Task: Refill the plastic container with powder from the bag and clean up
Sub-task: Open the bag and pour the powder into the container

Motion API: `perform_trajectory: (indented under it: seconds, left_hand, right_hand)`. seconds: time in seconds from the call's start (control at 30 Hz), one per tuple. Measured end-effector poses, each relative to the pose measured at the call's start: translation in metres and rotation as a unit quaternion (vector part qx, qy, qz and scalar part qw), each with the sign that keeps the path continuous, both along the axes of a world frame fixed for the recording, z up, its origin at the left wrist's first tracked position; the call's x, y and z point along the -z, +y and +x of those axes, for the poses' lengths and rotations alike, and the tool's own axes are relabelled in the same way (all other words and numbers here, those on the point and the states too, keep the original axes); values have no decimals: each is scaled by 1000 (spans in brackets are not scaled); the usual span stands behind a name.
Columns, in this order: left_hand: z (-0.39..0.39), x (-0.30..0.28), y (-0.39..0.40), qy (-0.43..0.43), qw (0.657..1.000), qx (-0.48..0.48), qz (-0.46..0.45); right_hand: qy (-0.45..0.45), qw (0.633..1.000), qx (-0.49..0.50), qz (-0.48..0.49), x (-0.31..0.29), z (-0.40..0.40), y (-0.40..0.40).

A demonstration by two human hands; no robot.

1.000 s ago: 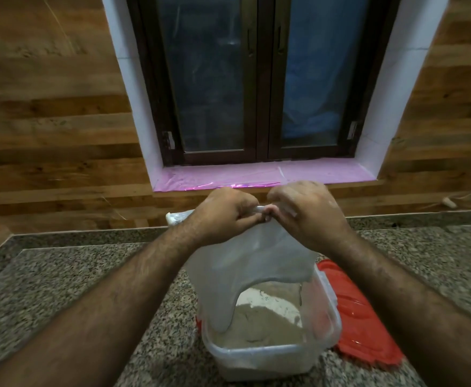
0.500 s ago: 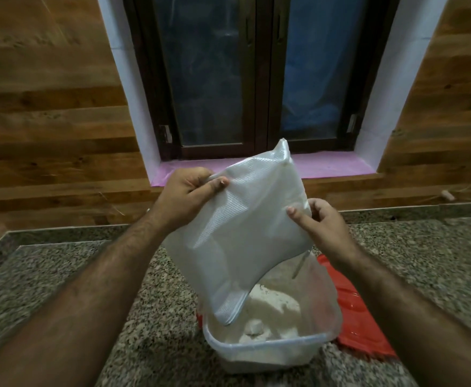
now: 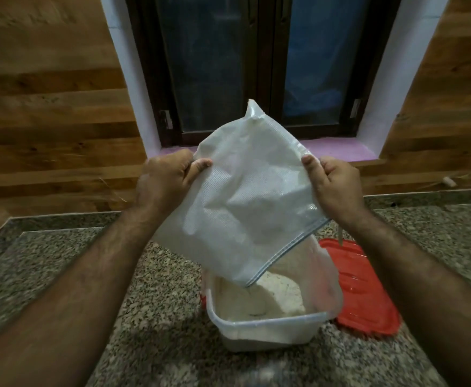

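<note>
Speckled granite counter (image 3: 159, 331) fills the foreground, running back to a raised granite edge and a wall of wood-grain panels (image 3: 47, 107). Centre of the wall: a dark-framed window (image 3: 259, 65) set in a white surround, with a pink sill (image 3: 337, 152) along the bottom.

White plastic bag (image 3: 245, 202) is held up over the counter, tipped with its open mouth low and to the right, closed corner pointing up in front of the window. Left hand (image 3: 164, 182) grips the bag's upper left edge — thumb lies across the front face, the other fingers curl behind. Right hand (image 3: 332, 185) pinches the upper right edge, thumb on the front, fingers folded behind the plastic.

Mouth of the bag sits just above and partly inside the clear plastic container (image 3: 268, 328), which stands on the counter below the hands. Pale powder (image 3: 270, 297) is piled in the container, heaped directly beneath the lowest corner of the bag's mouth; some powder also shows as a lump through the bag wall.

Red lid (image 3: 368, 297) lies flat on the counter just beside the container, on its right and partly behind it — a small strip of red also shows at the container's left rear corner. Whether the container rests on the lid, cannot tell.
</note>
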State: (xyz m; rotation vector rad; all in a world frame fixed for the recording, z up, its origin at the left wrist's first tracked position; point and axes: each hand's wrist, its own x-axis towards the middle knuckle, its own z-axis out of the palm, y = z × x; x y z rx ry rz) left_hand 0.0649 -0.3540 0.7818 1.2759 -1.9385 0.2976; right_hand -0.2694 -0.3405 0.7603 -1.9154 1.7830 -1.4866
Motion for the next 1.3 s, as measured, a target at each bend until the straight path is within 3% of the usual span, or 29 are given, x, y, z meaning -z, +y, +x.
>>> perform_trajectory:
  seconds: [0.1, 0.17, 0.23, 0.33, 0.43, 0.5, 0.6, 0.7, 0.8, 0.87, 1.0, 1.07, 1.2, 1.3]
  left_hand:
    - [-1, -19, 4, -45, 997, -59, -22]
    - [-6, -31, 7, -46, 994, -91, 38]
    - [-10, -39, 10, 2, 985, -47, 166]
    - [-11, -40, 14, 124, 934, 63, 328]
    - [-8, -36, 20, 193, 907, 118, 356]
    - [-1, -34, 26, 208, 905, 149, 339]
    - [9, -24, 32, 269, 893, 170, 317]
    - [19, -8, 31, 358, 864, 178, 305]
    - [23, 11, 30, 431, 840, 161, 289]
    - [27, 23, 28, 469, 822, 151, 286]
    - [35, 48, 26, 528, 787, 126, 292]
    - [38, 57, 25, 557, 770, 111, 291]
    - [48, 68, 27, 576, 743, 119, 319]
    - [57, 70, 31, 568, 734, 152, 341]
  right_hand:
    - [25, 999, 22, -7, -3, 4, -1]
    - [12, 1000, 21, -17, -5, 6, -2]
    - [-39, 999, -3, -11, -6, 6, -3]
    - [-129, 991, -38, 27, -6, 2, -3]
    - [-160, 986, -31, 47, -4, -2, 1]
    - [-228, 972, -16, 45, 0, 0, 6]
    - [-371, 924, -25, 89, 20, 17, 17]
    - [-489, 842, -125, 192, 48, 38, 28]
    - [-542, 768, -224, 256, 57, 52, 40]
    - [-527, 754, -274, 279, 58, 54, 43]
    - [-377, 835, -298, 268, 63, 52, 38]
    - [-347, 846, -293, 278, 63, 53, 36]
    - [-373, 826, -307, 289, 57, 55, 33]
    - [-404, 792, -338, 310, 48, 59, 34]
